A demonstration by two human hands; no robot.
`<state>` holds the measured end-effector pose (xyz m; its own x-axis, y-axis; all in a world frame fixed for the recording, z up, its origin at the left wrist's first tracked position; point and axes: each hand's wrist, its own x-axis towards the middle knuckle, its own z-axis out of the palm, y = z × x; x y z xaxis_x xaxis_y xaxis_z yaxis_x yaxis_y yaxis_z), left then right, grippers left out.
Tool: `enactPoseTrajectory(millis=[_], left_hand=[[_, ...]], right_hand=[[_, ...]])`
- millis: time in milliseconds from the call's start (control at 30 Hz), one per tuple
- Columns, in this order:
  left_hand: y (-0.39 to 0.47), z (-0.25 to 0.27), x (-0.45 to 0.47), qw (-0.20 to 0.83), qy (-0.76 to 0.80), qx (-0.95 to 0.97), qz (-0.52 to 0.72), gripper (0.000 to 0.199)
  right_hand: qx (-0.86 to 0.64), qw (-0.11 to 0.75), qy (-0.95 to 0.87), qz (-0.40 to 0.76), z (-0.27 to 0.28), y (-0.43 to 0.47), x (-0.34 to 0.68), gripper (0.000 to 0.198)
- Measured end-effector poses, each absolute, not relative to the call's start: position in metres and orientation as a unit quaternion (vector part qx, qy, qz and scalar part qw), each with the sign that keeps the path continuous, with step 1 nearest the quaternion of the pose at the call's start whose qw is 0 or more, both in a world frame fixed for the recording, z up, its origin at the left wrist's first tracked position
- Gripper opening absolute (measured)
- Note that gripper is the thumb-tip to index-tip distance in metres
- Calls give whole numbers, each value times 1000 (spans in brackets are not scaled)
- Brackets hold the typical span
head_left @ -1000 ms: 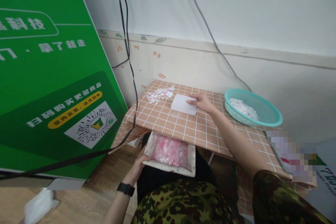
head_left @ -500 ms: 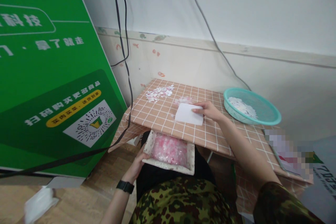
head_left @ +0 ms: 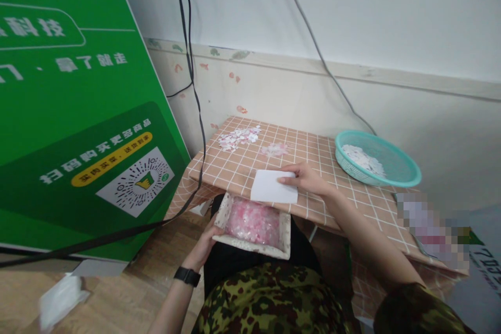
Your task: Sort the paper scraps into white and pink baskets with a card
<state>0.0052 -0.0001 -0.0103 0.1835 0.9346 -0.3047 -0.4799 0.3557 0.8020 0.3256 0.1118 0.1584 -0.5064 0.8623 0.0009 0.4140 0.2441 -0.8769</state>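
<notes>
My right hand [head_left: 303, 177] pinches a white card [head_left: 270, 188] by its right side. The card lies close to the table's front edge. Below that edge my left hand [head_left: 209, 237] grips the left side of a whitish speckled box [head_left: 285, 235] on my lap. Pink and white small pieces in clear wrapping [head_left: 252, 224] fill the box. On the table, a small heap of pale pink pieces [head_left: 275, 149] lies beyond the card, and a larger heap of white and pink pieces [head_left: 238, 138] sits at the far left.
A turquoise basket [head_left: 403, 167] with white pieces [head_left: 364, 160] stands at the table's right. Black cables [head_left: 188, 57] hang at the left and cross before a green panel [head_left: 78, 115]. The checked tablecloth [head_left: 219, 169] covers the table.
My right hand has drawn the white card toward the table's front edge, away from the pale pink heap. My left hand and the box have stayed in place.
</notes>
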Motion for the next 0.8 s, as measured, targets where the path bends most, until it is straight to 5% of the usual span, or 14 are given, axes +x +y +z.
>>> enactPoseTrajectory(millis=[200, 333, 800], left_hand=[[-1, -13, 4, 703, 412, 280, 508, 65], [0, -12, 5, 705, 398, 286, 512, 66], [-2, -17, -2, 718, 405, 265, 501, 59]], right_hand=[[-524, 391, -704, 277, 159, 145, 352, 42], [-574, 385, -702, 173, 147, 174, 357, 39], [-432, 318, -784, 313, 153, 177, 305, 29]])
